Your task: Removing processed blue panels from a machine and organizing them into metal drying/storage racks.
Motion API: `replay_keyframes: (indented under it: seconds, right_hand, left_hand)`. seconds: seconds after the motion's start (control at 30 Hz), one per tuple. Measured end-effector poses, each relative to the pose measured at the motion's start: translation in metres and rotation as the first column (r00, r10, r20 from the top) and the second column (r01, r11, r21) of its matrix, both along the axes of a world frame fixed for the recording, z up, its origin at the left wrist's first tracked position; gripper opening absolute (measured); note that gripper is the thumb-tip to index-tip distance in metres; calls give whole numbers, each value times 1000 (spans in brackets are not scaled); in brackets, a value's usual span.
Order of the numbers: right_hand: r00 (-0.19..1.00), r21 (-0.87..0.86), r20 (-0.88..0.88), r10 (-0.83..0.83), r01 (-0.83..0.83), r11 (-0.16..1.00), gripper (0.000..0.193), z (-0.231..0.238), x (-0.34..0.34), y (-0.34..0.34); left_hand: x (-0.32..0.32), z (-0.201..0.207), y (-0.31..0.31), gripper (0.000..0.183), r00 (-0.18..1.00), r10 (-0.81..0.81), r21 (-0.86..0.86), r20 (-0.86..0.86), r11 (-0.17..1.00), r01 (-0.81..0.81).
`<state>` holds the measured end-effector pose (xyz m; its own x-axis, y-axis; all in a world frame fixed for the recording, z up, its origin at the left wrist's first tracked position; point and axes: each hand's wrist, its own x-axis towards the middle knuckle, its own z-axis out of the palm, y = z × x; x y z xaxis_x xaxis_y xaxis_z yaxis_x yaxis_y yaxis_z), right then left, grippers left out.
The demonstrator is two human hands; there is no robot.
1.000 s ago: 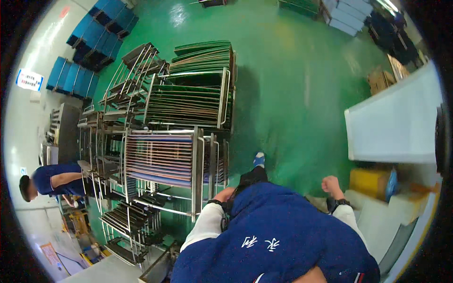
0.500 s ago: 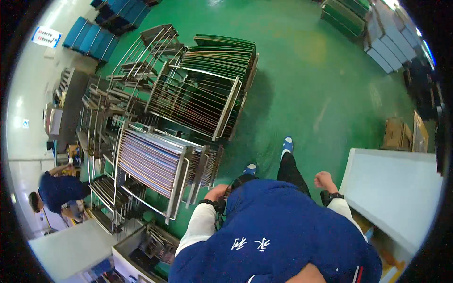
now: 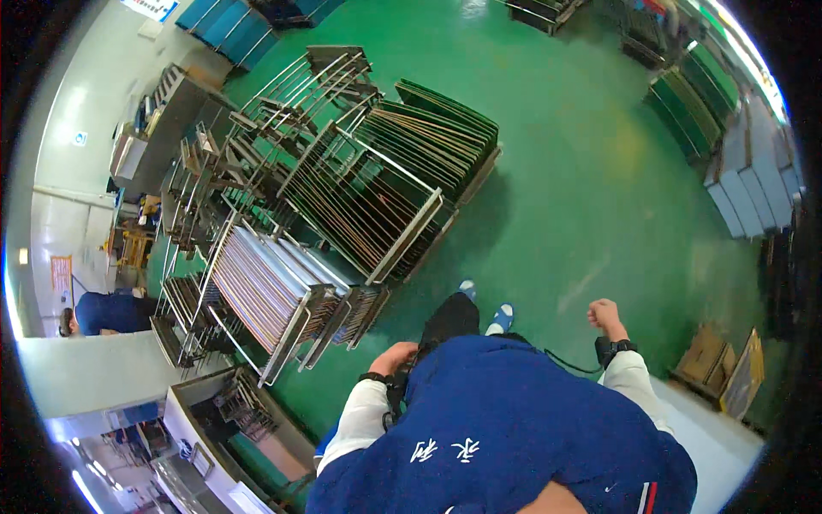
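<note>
Change since earlier: view swings right and forward; the racks slide toward upper left, more green floor (image 3: 582, 188) shows ahead, and the right hand rises out to the side.
Nearest thing: wheeled metal rack (image 3: 274, 295) loaded with thin flat panels standing on edge, just left of the person's legs; a second loaded rack (image 3: 377, 201) stands behind it, touching or nearly so.
Handling, judged: the rack looks heavy and stiff when full; the panels look thin, rigid and prone to sliding or scraping in their slots. Best hold seems the upright corner tube of the frame, not the panels.
Left hand (image 3: 396, 355): low at the hip, close to the body, near the rack's corner but apart from it; dark wrist strap on. Fingers curled inward; whether they pinch anything I cannot tell.
Right hand (image 3: 604, 314): held out at the side over bare floor, elbow bent, well apart from any rack. Fingers pressed into a loose fist, holding nothing visible.
Stance: shoes (image 3: 485, 307) point ahead, mid-stride.
Others: a person in blue (image 3: 107, 313) at far left beside a desk (image 3: 86, 373).
</note>
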<state>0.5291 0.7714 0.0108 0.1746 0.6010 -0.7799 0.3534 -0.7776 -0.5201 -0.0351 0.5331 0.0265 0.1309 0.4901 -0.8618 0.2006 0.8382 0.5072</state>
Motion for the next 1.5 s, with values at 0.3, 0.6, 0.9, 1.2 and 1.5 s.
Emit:
replay_keyframes:
  seconds: [0.3, 0.6, 0.9, 1.2, 1.5]
  right_hand:
    - [900, 61, 12, 435, -435, 898, 14, -2, -77, 200]
    - [915, 82, 109, 387, -397, 914, 13, 38, -96, 382]
    - [816, -165, -114, 566, -577, 799, 13, 15, -158, 553]
    - [600, -73, -28, 799, -799, 597, 18, 3, -225, 835]
    - [513, 34, -35, 858, -857, 514, 16, -7, -307, 1030]
  left_hand:
    - [15, 12, 161, 18, 970, 132, -157, 202, 982, -101]
    - [-14, 15, 315, 17, 926, 283, -165, 249, 955, -248]
    - [21, 18, 376, 33, 759, 619, -314, 204, 775, -548]
    - [154, 44, 519, 30, 329, 938, -249, 111, 347, -904]
    - [285, 4, 588, 21, 752, 531, 557, -390, 787, -267]
